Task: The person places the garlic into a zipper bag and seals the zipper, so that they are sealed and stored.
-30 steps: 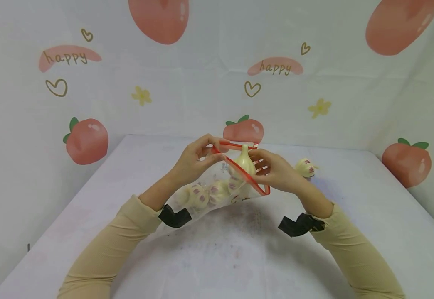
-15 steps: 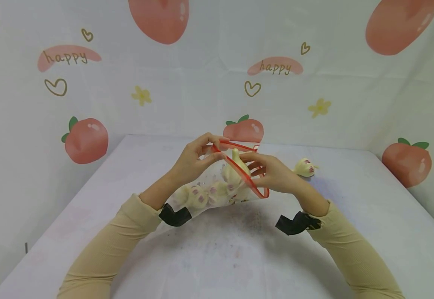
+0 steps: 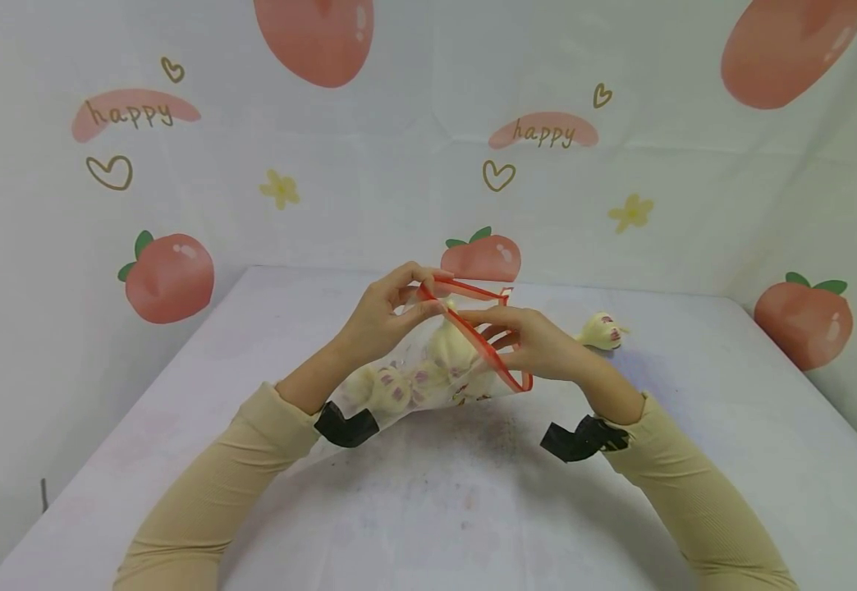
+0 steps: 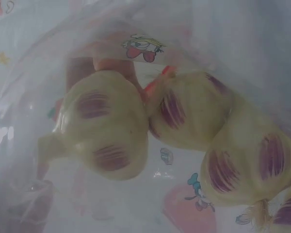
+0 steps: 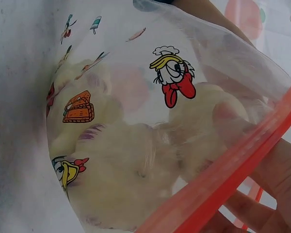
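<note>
A clear zip bag (image 3: 405,419) with a red-edged mouth holds several garlic bulbs, pale with purple streaks. At the upper rim my left hand (image 3: 380,320) pinches the bag between thumb and fingers, and the mouth stands wide. My right hand (image 3: 543,345) reaches in at the mouth, fingers and thumb around a garlic bulb (image 3: 452,346) just inside. In the left wrist view that garlic bulb (image 4: 104,126) shows through the plastic, with fingertips behind it. Through the printed film in the right wrist view, the thumb (image 5: 228,116) lies against the bulb.
One loose garlic bulb (image 3: 602,332) lies on the white tabletop (image 3: 465,509), beyond my right wrist. A white backdrop cloth (image 3: 369,205) with printed fruit stands behind the table. Black straps (image 3: 584,439) hang at both cuffs.
My right hand has moved left and slightly down, carrying its garlic bulb from the mouth deeper into the bag. The left hand stays at the rim.
</note>
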The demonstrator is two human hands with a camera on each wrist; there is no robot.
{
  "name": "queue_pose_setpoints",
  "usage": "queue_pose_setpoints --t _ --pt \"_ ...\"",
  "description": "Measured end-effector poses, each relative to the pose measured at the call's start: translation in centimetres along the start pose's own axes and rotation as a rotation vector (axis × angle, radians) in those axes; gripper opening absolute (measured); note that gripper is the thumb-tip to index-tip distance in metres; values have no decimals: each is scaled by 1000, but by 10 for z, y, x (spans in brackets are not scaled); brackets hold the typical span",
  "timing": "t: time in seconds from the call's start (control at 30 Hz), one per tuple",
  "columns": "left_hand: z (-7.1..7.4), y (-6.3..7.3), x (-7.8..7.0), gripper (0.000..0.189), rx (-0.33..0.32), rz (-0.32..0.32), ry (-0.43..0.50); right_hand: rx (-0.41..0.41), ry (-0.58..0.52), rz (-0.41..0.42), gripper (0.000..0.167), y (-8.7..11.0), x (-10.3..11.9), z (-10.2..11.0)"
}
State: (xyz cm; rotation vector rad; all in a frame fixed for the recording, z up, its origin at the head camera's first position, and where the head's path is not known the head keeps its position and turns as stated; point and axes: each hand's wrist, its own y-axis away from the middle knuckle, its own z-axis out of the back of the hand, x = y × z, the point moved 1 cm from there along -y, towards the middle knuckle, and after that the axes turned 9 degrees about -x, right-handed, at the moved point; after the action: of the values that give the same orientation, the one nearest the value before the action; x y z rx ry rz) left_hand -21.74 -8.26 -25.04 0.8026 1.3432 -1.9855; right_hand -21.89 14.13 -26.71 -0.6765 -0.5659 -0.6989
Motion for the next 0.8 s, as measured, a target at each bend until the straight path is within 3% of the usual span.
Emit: queue_pose_setpoints --t 0.23,0.6,0.8 --pt "0 0 0 19 2 -7 3 -6 8 -11 41 0 -1 -1" --pt "-1 1 2 17 4 16 16 -54 55 33 32 6 -7 6" --pt "0 2 3 17 2 13 8 -120 98 -8 29 11 -11 14"
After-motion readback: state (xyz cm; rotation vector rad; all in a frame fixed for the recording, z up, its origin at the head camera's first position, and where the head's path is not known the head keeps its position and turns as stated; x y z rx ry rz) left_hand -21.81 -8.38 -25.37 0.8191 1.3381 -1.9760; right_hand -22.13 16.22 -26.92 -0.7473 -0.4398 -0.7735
